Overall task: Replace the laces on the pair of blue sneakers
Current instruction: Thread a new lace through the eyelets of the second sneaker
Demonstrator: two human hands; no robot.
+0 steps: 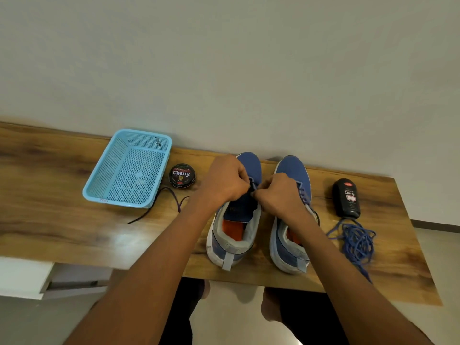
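**Both hands at lace of left sneaker**

Two blue sneakers stand heels toward the desk's [62, 235] near edge: left sneaker [234, 232], right sneaker [291, 247]. Loose blue lace [357, 241] is piled toward the right edge. Left hand [224, 180] and right hand [276, 195] meet over the left sneaker, fingers curled, pinching its dark lace [253, 186]. Near the far edge: polish tin [182, 175], basket [99, 195], black bottle [347, 197].

Two blue sneakers stand side by side, toes toward the wall: the left sneaker [234, 235] with its dark tongue raised and orange insole showing, the right sneaker [292, 235] laced blue. A loose blue lace [356, 241] lies tangled just right of them; a dark lace [159, 204] lies to the left
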